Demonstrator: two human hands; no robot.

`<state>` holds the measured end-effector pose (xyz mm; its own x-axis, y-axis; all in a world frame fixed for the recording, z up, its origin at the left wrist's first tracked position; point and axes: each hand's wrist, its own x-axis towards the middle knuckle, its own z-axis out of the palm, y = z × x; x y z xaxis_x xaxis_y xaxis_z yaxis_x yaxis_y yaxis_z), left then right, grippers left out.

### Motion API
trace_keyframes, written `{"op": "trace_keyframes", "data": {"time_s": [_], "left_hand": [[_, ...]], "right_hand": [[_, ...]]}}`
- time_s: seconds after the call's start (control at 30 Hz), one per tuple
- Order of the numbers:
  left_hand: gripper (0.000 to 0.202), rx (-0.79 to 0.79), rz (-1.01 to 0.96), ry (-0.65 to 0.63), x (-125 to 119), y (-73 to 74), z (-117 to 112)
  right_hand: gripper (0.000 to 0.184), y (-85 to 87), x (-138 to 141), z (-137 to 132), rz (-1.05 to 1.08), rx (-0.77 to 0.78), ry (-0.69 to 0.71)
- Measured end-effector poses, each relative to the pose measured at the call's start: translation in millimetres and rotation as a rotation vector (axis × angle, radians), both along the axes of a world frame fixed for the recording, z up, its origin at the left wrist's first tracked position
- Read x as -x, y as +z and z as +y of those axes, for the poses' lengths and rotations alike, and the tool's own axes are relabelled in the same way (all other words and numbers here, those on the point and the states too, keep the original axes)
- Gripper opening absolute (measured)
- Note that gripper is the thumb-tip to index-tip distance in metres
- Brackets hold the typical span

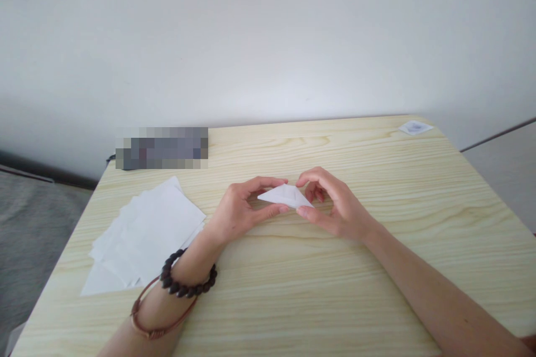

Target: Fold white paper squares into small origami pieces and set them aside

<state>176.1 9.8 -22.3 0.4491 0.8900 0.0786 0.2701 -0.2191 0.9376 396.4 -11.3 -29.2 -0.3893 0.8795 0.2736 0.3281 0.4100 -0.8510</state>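
Observation:
A small folded piece of white paper [285, 195], pointed at both ends, is held over the middle of the table between my two hands. My left hand [238, 206] pinches it from the left, thumb on the near edge and index finger on the far edge. From the other side my right hand [335, 203] grips it, with the thumb at the near right corner and the index finger by the far edge. The remaining fingers of the right hand are curled. Dark beads [188, 290] and a brown cord bracelet circle my left wrist.
Several loose white paper sheets [154, 228] lie fanned on the left of the wooden table [314, 301]. A blurred-out dark object [163, 149] is at the back left. Near the far right corner lies another folded white paper [415, 127]. A white wall rises behind the table.

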Motion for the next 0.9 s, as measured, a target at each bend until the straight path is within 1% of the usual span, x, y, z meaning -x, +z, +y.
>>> {"op": "trace_keyframes", "data": {"time_s": [0.13,0.23,0.43,0.67,0.9], "left_hand": [[0.043,-0.001,0.006,-0.006,0.9,-0.2,-0.2],[0.041,-0.005,0.023,-0.008,0.8,-0.6,-0.3],[0.038,-0.008,0.039,-0.001,0.7,-1.2,0.0],[0.037,0.058,-0.094,-0.050,0.6,-2.7,-1.8],[0.037,0.009,-0.071,-0.062,2.0,-4.8,-0.7]], "right_hand": [[0.027,1.3,-0.6,0.9,-0.007,-0.002,0.022],[0.022,0.8,-0.1,1.1,-0.015,-0.025,0.005],[0.019,-1.9,0.6,1.5,-0.015,-0.056,-0.019],[0.017,-1.3,-0.1,1.5,-0.008,-0.008,-0.010],[0.013,-2.0,-1.1,1.0,-0.029,-0.018,0.008]]}}
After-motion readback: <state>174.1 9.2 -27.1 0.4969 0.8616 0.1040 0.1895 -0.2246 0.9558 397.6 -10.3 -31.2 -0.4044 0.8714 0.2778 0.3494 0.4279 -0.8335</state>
